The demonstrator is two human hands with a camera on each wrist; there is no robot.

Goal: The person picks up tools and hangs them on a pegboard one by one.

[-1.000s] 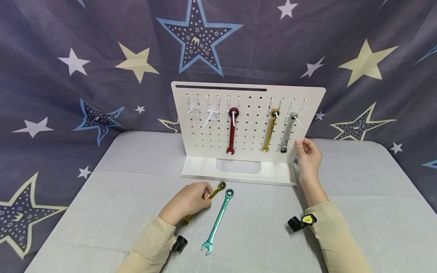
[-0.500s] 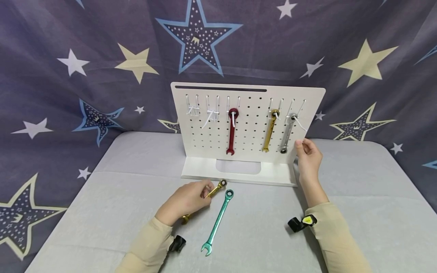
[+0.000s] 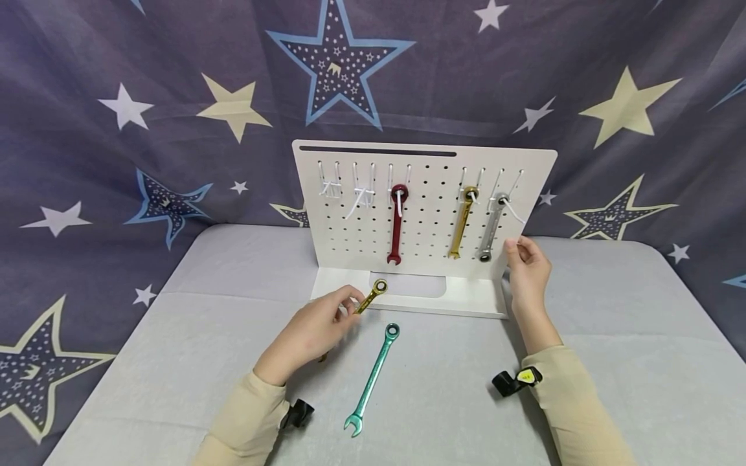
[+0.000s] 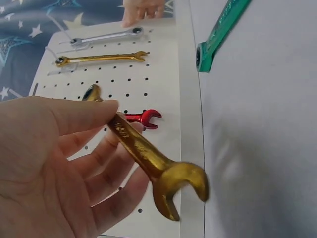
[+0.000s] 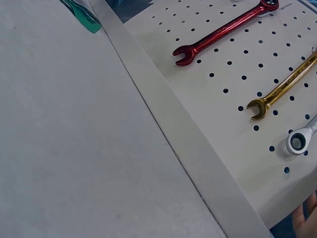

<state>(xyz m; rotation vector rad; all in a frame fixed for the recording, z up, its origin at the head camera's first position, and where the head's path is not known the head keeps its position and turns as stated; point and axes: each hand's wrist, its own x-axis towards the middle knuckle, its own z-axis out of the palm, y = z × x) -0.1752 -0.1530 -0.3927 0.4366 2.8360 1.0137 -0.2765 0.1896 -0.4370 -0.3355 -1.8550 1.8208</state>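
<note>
My left hand (image 3: 315, 330) pinches a gold combination wrench (image 4: 143, 151) between thumb and fingers, its ring end up towards the board and its open end low, near the wrist. This lifted wrench overlaps the front lip of a white pegboard stand (image 3: 355, 243) in the head view. At the stand's right edge, my right hand (image 3: 529, 275) grips the panel, thumb in front and the other fingers partly hidden behind. A green combination wrench (image 3: 373, 378) lies on the table in front, ring end towards the stand.
On the pegboard hang a red wrench (image 3: 396, 226), another gold wrench (image 3: 460, 226) and a silver wrench (image 3: 491, 226). Two white hooks (image 3: 330, 188) at the left carry nothing. A star-patterned cloth (image 3: 175, 77) hangs behind the grey table (image 3: 233, 272).
My left hand has raised the gold wrench off the table and moved it forward towards the stand. The right hand stays on the panel's edge; the green wrench has not moved.
</note>
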